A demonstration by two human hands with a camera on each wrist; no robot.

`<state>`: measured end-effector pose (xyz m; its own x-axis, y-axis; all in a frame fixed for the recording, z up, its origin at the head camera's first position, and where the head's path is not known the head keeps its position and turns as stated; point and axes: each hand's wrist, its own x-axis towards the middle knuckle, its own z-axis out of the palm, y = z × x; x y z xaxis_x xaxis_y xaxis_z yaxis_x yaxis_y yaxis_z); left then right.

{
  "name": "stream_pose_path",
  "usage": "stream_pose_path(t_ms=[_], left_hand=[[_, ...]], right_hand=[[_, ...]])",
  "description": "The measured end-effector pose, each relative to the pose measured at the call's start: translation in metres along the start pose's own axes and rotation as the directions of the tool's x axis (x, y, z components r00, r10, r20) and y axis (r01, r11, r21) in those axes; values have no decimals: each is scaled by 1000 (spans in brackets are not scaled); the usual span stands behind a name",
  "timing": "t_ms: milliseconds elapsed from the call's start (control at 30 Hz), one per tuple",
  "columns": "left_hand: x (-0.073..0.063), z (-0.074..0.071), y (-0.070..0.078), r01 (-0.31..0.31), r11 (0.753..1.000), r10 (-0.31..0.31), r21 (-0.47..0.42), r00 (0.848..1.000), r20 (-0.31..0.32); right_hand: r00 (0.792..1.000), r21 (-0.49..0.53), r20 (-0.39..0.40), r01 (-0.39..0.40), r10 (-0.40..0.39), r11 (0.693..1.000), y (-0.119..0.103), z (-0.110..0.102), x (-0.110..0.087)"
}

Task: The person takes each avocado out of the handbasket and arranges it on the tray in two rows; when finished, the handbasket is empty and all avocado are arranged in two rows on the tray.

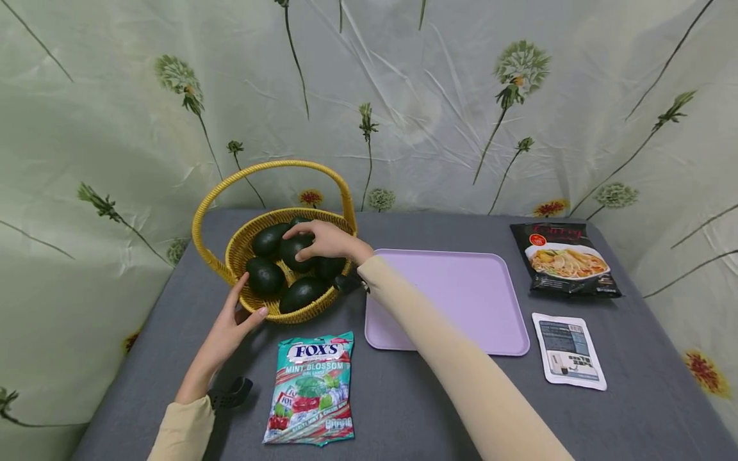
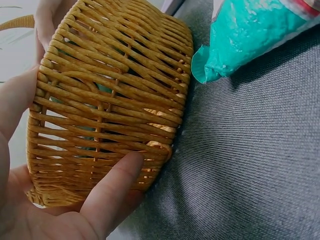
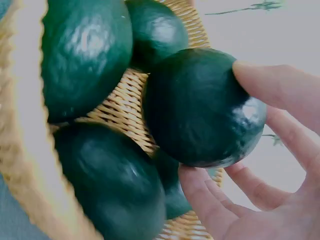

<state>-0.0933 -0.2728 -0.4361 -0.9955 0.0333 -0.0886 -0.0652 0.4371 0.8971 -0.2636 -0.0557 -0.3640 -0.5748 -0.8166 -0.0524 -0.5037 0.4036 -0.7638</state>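
Several dark green avocados (image 1: 303, 293) lie in a yellow wicker basket (image 1: 307, 314) with a tall arched handle, at the left of the table. Over the basket, my right hand (image 1: 327, 242) grips one avocado (image 3: 200, 107), thumb on one side and fingers on the other. Other avocados (image 3: 112, 175) sit around it against the woven wall. My left hand (image 1: 229, 326) holds the basket's near left side, with one fingertip up at the rim. In the left wrist view, another finger (image 2: 112, 190) presses low on the woven wall (image 2: 120, 110).
A green candy bag (image 1: 311, 390) lies in front of the basket. Right of the basket is a flat lilac tray (image 1: 461, 301), partly under my right forearm. A black noodle packet (image 1: 565, 261) and a white pouch (image 1: 569, 351) lie at the right. Patterned cloth hangs behind.
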Motion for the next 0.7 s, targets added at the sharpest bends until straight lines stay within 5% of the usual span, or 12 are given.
stream_pose_path(t_ms=[267, 700], left_hand=[[0, 1, -1, -5, 1000, 5, 7, 1000, -5], [0, 1, 0, 0, 1000, 0, 24, 1000, -6]], right_hand=[[996, 185, -64, 80, -69, 980, 10, -25, -45], [963, 361, -241, -28, 122, 932, 71, -27, -133]])
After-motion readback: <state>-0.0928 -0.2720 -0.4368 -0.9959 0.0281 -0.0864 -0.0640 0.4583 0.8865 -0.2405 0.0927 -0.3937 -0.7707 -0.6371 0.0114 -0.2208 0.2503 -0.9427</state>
